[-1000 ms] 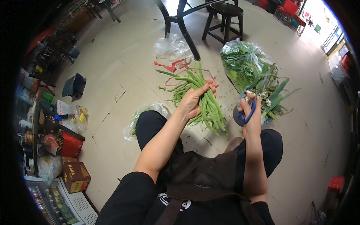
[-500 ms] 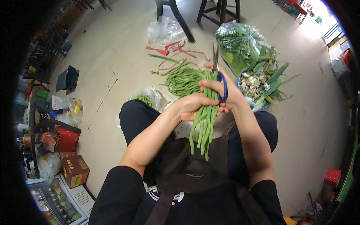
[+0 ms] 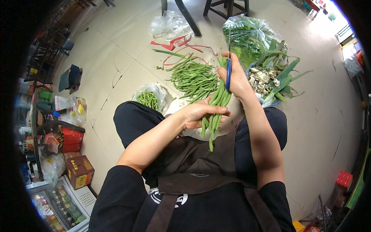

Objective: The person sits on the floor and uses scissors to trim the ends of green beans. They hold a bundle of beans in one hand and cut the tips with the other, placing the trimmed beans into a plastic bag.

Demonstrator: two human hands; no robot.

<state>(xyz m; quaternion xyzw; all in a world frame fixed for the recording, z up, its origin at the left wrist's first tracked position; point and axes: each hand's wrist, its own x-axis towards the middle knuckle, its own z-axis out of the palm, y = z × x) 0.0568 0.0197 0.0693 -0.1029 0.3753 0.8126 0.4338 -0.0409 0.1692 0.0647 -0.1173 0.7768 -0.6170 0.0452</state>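
On the floor (image 3: pixel 116 73), a loose pile of green beans (image 3: pixel 193 77) is spread ahead of the knees, with a small bag of cut beans (image 3: pixel 148 98) to its left and a bowl of scraps (image 3: pixel 266 83) to its right. A bunch of beans (image 3: pixel 216 104) is held over the lap, gripped around its middle by the closed left hand (image 3: pixel 197 114). The right hand (image 3: pixel 235 79) is closed on blue-handled scissors (image 3: pixel 228 63), blades pointing up at the upper bean tips. For a clean trim, the tips should be levelled together and the fingers kept well below the blades.
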